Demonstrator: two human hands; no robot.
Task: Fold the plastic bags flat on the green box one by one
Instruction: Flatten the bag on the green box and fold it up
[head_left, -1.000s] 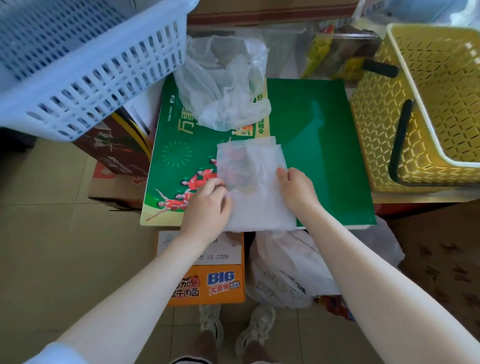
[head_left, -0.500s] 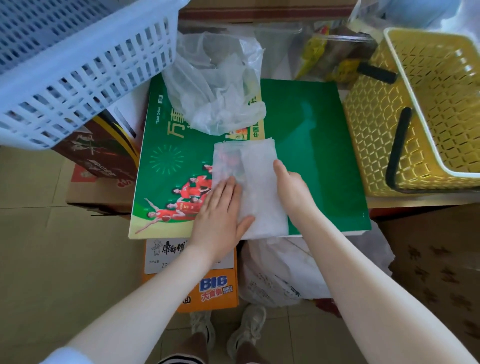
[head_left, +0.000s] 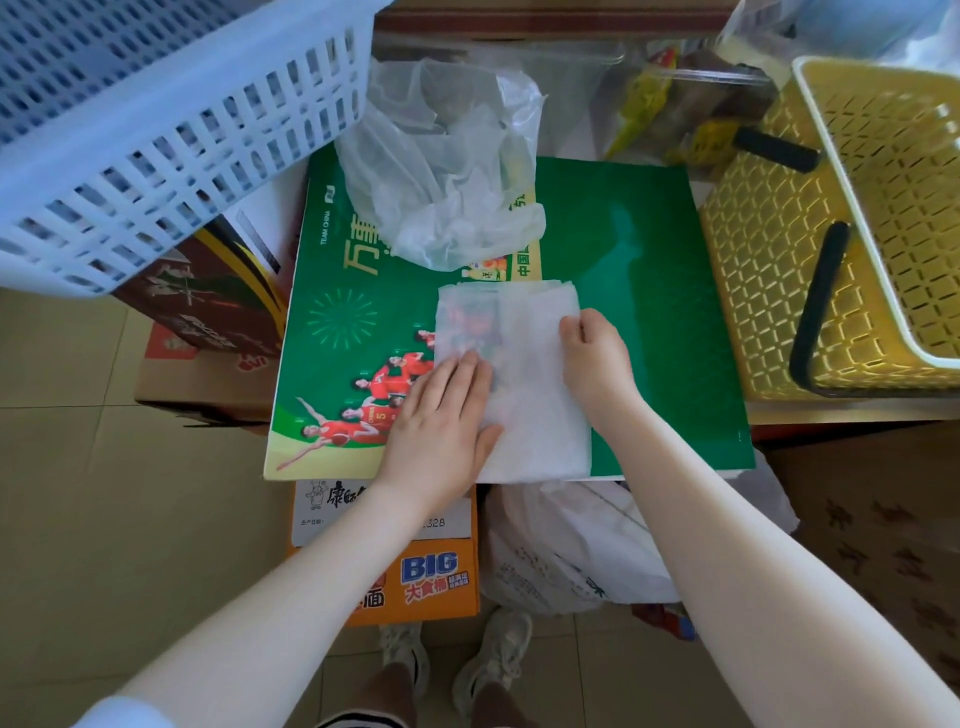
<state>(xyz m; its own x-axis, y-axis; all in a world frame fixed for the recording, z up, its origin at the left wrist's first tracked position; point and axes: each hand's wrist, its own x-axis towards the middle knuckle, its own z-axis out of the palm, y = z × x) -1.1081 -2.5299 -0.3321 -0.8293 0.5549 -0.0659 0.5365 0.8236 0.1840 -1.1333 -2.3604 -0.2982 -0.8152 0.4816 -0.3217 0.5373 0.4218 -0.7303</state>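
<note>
Two baskets flank green box (head_left: 649, 322). Crumpled bag (head_left: 447, 171) on its far edge; folded bag (head_left: 530, 415) at near edge. Left hand (head_left: 441, 421) flat, pressing it; right hand (head_left: 597, 364) pinches its right edge.

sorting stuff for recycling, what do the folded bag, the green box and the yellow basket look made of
Folded bag: thin, frosted, translucent plastic film, since the box print shows faintly through it.
Green box: probably printed cardboard with a glossy coat; it is flat, sharp-edged and reflects light.
Yellow basket: rigid moulded plastic, with a lattice wall, a smooth rim and black handles.
</note>
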